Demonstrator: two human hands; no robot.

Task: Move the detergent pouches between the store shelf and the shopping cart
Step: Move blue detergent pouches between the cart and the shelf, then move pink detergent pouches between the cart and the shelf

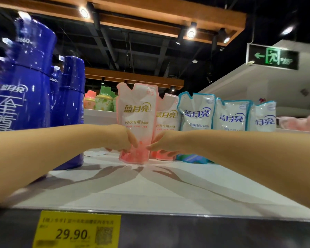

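Ctr of frame: left grip (123, 140) & right grip (162, 144) both clamped on upright pink pouch (135, 111) — shelf (150, 187) beneath.

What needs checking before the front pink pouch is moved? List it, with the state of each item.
1. Left hand grips the front pink pouch: ok, fingers curl round its left edge.
2. Right hand grips the same pouch: ok, it pinches the right edge.
3. Pouch upright: ok, it leans only slightly, base at the shelf.
4. Clear of the second pink pouch: cannot tell, the right hand overlaps it.
5. Clear of the blue bottle: ok, a gap shows.
6. Shopping cart ready: cannot tell, it is not in view.
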